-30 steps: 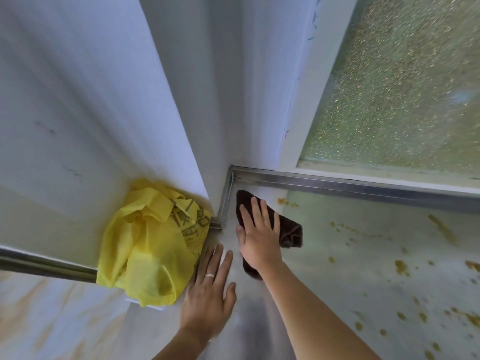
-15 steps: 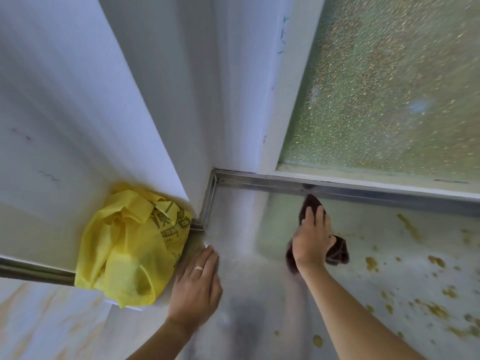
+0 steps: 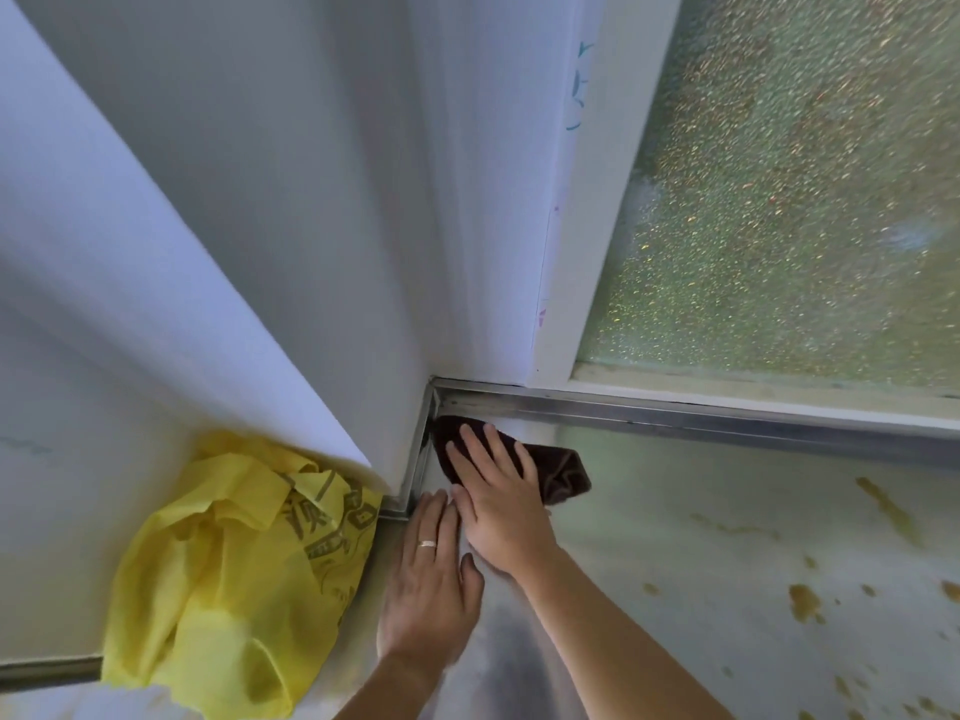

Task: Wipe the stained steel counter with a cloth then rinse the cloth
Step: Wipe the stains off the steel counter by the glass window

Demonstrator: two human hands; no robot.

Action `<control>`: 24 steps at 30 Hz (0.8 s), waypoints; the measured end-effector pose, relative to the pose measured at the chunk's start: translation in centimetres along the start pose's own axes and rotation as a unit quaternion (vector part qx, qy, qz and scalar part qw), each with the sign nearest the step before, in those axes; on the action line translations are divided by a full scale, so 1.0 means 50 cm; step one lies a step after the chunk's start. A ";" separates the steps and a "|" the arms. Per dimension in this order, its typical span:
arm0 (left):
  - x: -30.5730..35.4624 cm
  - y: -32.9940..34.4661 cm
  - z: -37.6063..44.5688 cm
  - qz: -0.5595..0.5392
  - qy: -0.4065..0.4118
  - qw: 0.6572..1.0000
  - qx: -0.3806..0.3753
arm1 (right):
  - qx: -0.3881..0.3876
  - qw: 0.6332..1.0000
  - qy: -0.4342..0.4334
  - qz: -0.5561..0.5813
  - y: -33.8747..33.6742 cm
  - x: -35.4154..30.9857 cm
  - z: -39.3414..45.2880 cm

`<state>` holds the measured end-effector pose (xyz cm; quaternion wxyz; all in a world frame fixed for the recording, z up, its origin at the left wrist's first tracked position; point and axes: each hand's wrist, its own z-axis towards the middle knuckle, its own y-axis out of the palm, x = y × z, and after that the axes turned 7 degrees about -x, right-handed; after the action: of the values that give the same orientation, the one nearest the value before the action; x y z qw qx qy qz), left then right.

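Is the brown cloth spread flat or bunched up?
Partly bunched: the cloth lies flattened under the right hand, but its free end beside the hand is folded into a thick lump.

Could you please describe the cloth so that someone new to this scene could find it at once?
Start at the frosted window and drop to the steel counter beneath it. In the counter's back corner, the right hand presses flat on the cloth. It is small and dark brown, unlike the big yellow bag nearby.

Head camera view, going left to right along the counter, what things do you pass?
Yellow bag → left hand → right hand pressing the dark cloth → brown stains on the steel counter.
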<state>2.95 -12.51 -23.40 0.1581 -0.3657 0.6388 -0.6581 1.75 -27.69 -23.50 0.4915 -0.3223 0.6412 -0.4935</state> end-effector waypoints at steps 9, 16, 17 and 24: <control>0.001 -0.003 -0.002 0.002 0.002 1.000 -0.002 | 0.023 0.998 0.047 -0.039 -0.047 0.152 -0.030; -0.012 0.008 0.005 -0.015 0.071 0.997 -0.024 | 0.046 0.941 0.334 -0.019 -0.069 0.223 -0.124; -0.013 0.010 0.007 -0.018 0.068 0.997 -0.027 | 0.060 0.939 0.337 -0.012 -0.063 0.201 -0.117; -0.014 0.019 0.011 -0.017 0.066 0.998 -0.001 | 0.040 0.999 0.009 0.004 -0.004 0.034 -0.012</control>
<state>3.57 -12.59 -24.56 0.1040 -0.3328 0.6421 -0.6827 0.63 -29.11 -23.82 0.5002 -0.2957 0.6262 -0.5199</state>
